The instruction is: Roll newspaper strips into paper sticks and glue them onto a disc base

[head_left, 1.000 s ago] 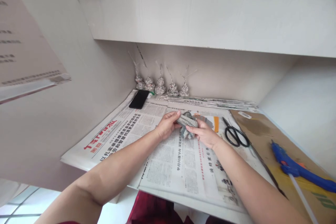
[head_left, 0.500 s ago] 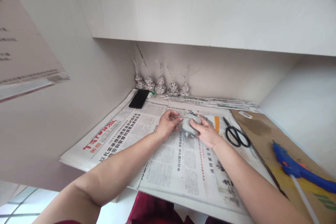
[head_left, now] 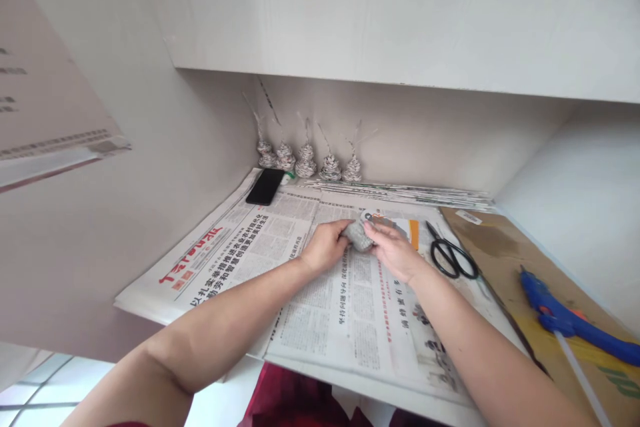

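A small grey rounded bundle [head_left: 359, 237], which looks like bunched cloth, is held above the newspaper [head_left: 320, 320] in the middle of the table. My left hand [head_left: 326, 245] grips its left side with the fingers curled in. On the other side, my right hand [head_left: 396, 250] has it between thumb and fingers. Parts of the bundle are hidden behind my fingers, and what is inside it cannot be seen. Black-handled scissors [head_left: 453, 257] lie just right of my right hand.
A black phone [head_left: 265, 187] lies at the back left. Several woven gourd-shaped pieces [head_left: 305, 161] stand along the back wall beside a bundle of thin paper rods [head_left: 415, 195]. At right, a blue glue gun [head_left: 560, 317] rests on cardboard [head_left: 493, 247]. An overhanging white panel [head_left: 380, 20] spans above.
My left hand has moved right and now grips the grey bundle, which only my right hand held before. The bundle looks turned and more bunched.
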`<control>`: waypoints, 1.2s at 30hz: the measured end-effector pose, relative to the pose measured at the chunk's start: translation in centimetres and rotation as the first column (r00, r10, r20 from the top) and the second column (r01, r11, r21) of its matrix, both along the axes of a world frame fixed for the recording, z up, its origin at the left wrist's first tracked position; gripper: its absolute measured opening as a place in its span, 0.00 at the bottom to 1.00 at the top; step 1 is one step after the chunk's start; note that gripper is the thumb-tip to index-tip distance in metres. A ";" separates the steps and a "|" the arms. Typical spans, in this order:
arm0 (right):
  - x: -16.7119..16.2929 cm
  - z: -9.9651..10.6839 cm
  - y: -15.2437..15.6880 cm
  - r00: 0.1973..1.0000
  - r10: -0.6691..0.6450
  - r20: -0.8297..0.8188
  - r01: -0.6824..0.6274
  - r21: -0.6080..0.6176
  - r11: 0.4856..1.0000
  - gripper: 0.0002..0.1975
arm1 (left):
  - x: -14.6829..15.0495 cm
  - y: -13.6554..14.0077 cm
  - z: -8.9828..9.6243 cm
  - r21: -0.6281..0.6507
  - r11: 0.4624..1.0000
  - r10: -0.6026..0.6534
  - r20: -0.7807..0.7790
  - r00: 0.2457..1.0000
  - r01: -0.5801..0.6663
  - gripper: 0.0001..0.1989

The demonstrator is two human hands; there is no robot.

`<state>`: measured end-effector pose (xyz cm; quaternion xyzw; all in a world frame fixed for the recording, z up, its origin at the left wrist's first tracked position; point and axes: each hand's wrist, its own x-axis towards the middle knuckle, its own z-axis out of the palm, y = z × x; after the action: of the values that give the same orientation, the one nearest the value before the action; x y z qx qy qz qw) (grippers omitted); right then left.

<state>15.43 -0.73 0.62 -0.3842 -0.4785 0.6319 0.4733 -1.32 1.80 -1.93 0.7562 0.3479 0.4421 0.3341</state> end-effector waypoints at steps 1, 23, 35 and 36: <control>0.1 0.2 0.0 1.000 -0.003 0.002 0.003 -0.021 1.000 0.14 | -0.1 0.1 0.0 -0.009 1.000 -0.009 -0.025 1.000 0.009 0.19; -1.3 0.5 -0.7 0.982 -0.189 -0.026 0.189 0.020 0.982 0.16 | -0.2 -0.6 1.1 -0.015 0.968 0.243 -0.209 0.947 -0.251 0.15; 5.8 -0.4 2.5 0.446 -0.720 0.532 0.342 0.642 0.686 0.16 | -2.0 1.3 1.8 0.001 0.969 0.248 -0.013 0.969 -0.248 0.24; 6.5 -0.6 2.6 0.336 -0.739 0.584 0.243 0.704 0.667 0.17 | -2.3 1.7 2.0 0.012 0.961 0.275 0.067 0.959 -0.276 0.21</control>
<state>21.97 1.86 0.00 -0.6316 -0.6403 0.0322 0.4358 -3.59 3.53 0.07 0.6892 0.4340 0.5122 0.2726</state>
